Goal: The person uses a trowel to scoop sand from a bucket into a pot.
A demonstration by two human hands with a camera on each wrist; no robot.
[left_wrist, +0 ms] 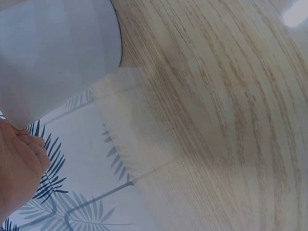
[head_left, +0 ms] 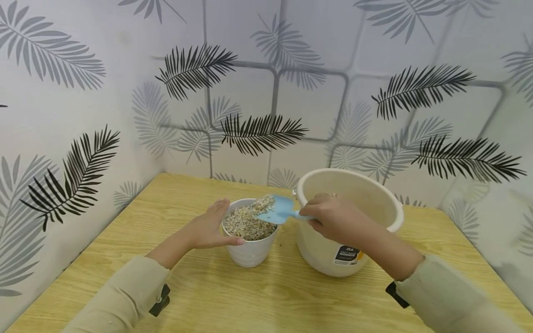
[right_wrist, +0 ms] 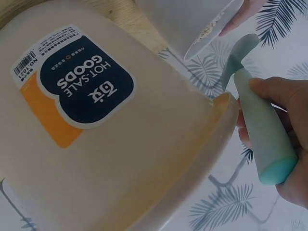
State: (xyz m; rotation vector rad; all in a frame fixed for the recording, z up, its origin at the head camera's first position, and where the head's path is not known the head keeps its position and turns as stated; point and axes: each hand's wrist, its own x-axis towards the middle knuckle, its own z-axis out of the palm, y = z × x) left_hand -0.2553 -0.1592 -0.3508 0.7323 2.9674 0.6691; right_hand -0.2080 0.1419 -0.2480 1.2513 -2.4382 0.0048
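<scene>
A white pot point(head_left: 249, 254) stands on the table, heaped with pale grain-like flakes point(head_left: 245, 224). The left hand point(head_left: 208, 229) holds it at the left of its rim, thumb along the near side and fingers at the far side. The right hand point(head_left: 335, 219) grips the handle of a light blue scoop point(head_left: 281, 210), above the near-left rim of a large cream bucket point(head_left: 326, 259). Flakes lie at the scoop's tip, which tilts over the pot. In the right wrist view, fingers and thumb wrap the pale scoop handle point(right_wrist: 264, 130); the pot point(right_wrist: 178, 19) shows beyond.
The wood-grain table point(head_left: 200, 296) runs back to a wall point(head_left: 241, 92) with a leaf pattern. On the bucket's front is a dark and orange label point(head_left: 347, 254). A few specks of flakes lie on the table between pot and bucket.
</scene>
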